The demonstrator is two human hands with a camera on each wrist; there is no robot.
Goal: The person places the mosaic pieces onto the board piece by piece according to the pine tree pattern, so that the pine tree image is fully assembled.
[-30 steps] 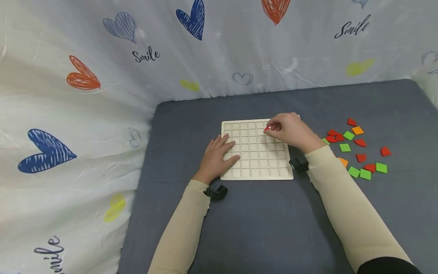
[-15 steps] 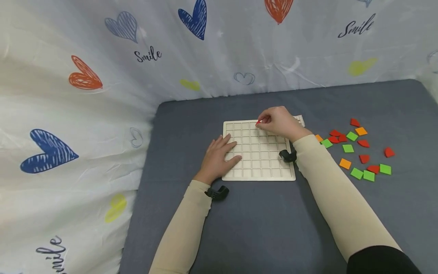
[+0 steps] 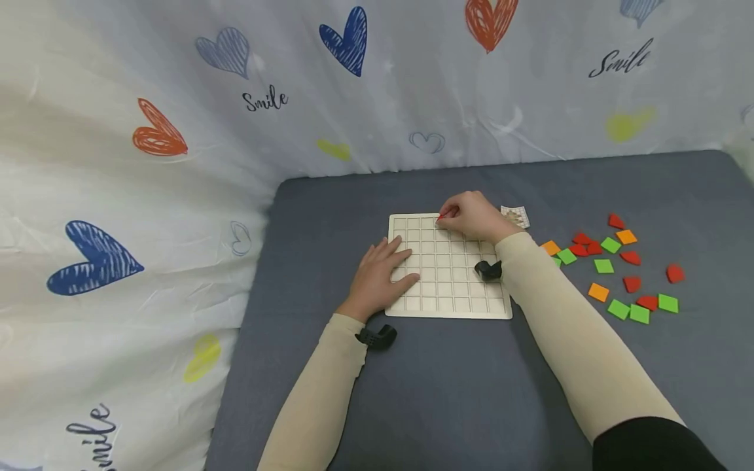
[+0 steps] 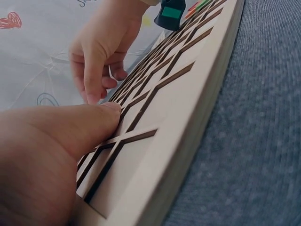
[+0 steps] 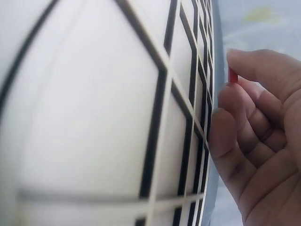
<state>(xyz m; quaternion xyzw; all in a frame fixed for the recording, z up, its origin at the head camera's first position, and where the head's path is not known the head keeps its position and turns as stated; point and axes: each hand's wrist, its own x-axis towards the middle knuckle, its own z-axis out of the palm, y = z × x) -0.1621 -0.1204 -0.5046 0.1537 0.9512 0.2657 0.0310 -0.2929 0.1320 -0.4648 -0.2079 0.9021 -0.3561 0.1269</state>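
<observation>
A pale wooden board (image 3: 450, 288) with a raised square grid lies on the table, its visible cells bare. My left hand (image 3: 376, 278) rests on the board's left side with fingers stretched out. In the left wrist view the thumb (image 4: 101, 117) lies across the grid lines. At the far edge of the board, my right hand (image 3: 474, 214) pinches a small red tile (image 5: 233, 76) between thumb and index finger. Most of that tile is hidden by the fingers; in the right wrist view only its thin edge shows.
Right of the board, several loose red (image 3: 675, 273), green (image 3: 639, 314) and orange tiles (image 3: 598, 292) are scattered on the grey table (image 3: 459, 392). A small printed card (image 3: 516, 216) lies behind the board's far right corner. A printed curtain (image 3: 389, 118) hangs along the table's back and left.
The right hand has moved left along the far part of the board with the red tile, uncovering the small card. The left hand has stayed on the board.
</observation>
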